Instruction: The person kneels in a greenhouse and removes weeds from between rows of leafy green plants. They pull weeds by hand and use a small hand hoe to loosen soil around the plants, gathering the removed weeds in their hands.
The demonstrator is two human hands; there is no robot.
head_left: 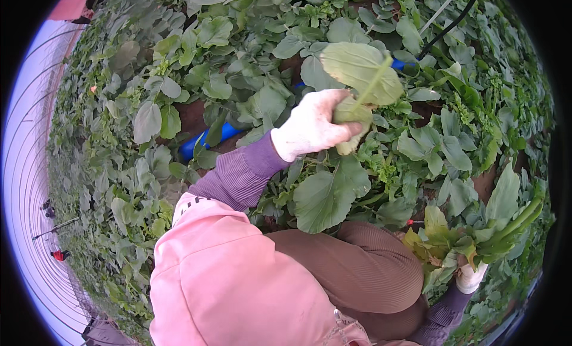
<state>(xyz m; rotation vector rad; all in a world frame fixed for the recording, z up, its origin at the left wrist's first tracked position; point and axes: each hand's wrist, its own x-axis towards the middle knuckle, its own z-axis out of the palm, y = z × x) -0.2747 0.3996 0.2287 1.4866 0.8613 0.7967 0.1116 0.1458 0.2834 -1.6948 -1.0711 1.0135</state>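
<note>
The gloved left hand (316,124) pinches pale broad leaves (357,72), seemingly raised to clear the crop (328,197); the gloved right hand (471,277) grips a leafy bunch (500,236) beside brown ribbed trousers (369,265), probably out of the left's way; beyond lies a blue tube (225,133)

Right of the brown ribbed trousers (357,262), a leafy bunch of greens (497,239) hides most of the right hand's (469,277) gloved fingers. Above them, a crumpled leaf (354,112) covers the left hand's (313,122) fingertips. Up-left, foliage interrupts a blue tube (225,133); far left, a small red object (59,255) is unidentifiable. Beside them, the pink jacket (250,280) leaves the lower edge.
</note>
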